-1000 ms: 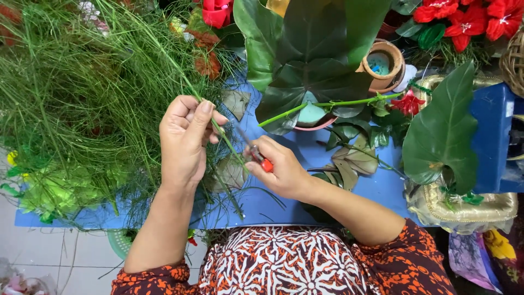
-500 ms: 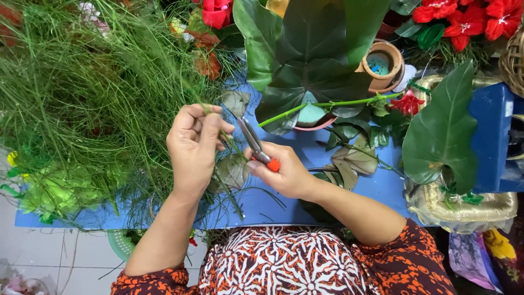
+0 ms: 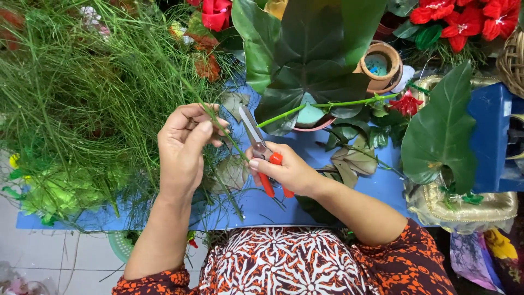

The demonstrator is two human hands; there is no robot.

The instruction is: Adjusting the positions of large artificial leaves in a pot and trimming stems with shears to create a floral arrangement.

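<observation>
Surface: blue work board [image 3: 376, 188] crowded with artificial greenery, seen from above, pale tiled floor at near left.
Left side: big spray of thin green grass-like fronds [image 3: 71, 109] spreading over the board's left half.
Far side: broad dark green leaves [image 3: 311, 49], a small clay pot [image 3: 382, 65], red fabric flowers [image 3: 464, 19] at far right.
Left hand [image 3: 183, 150]: fingers curled, pinching a thin green stem [image 3: 221, 131] that runs from the fronds down toward the near edge.
Right hand [image 3: 286, 172]: clenched around the red handles of small snips [image 3: 262, 155], blades pointing away toward the far left.
Blades: parted a little, it seems, just right of the stem and not touching it as far as I can tell.
Step in hand: by my reading, lining up a cut on that one stem.
Next move calls for: holding the stem taut, bringing the blades around it alone, clear of the left fingers and neighbouring fronds.
</observation>
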